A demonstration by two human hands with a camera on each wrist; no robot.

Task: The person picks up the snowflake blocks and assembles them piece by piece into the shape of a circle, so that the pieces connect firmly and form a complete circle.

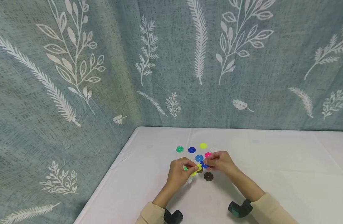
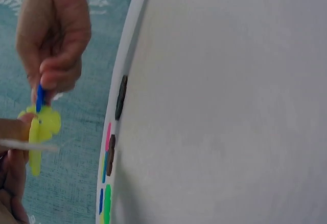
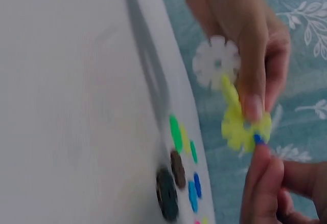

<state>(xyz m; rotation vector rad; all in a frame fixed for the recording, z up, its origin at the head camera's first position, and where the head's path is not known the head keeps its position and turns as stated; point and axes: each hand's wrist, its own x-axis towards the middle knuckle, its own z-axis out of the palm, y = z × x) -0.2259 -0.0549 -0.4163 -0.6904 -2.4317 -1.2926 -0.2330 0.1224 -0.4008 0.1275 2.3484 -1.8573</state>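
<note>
My left hand (image 1: 179, 172) pinches a yellow notched disc (image 3: 235, 132) between thumb and fingers. A second yellow piece stands crosswise on it, and a whitish translucent notched disc (image 3: 204, 63) is joined at the far end. My right hand (image 1: 221, 161) grips a dark blue notched disc (image 2: 40, 98) by its edge. Seen edge-on in the wrist views, the blue disc meets the rim of the yellow one; I cannot tell whether their slots are engaged. Both hands are held above the white table (image 1: 143, 174), close together, fingertips almost meeting.
Loose notched discs lie around the hands: green (image 1: 179, 149), dark blue (image 1: 192, 150), yellow (image 1: 203, 145), light blue (image 1: 199, 158), pink (image 1: 208, 154) and dark brown (image 1: 208, 176). Another brown disc (image 3: 178, 169) lies beside the dark one. A patterned teal curtain (image 1: 171, 62) borders the table.
</note>
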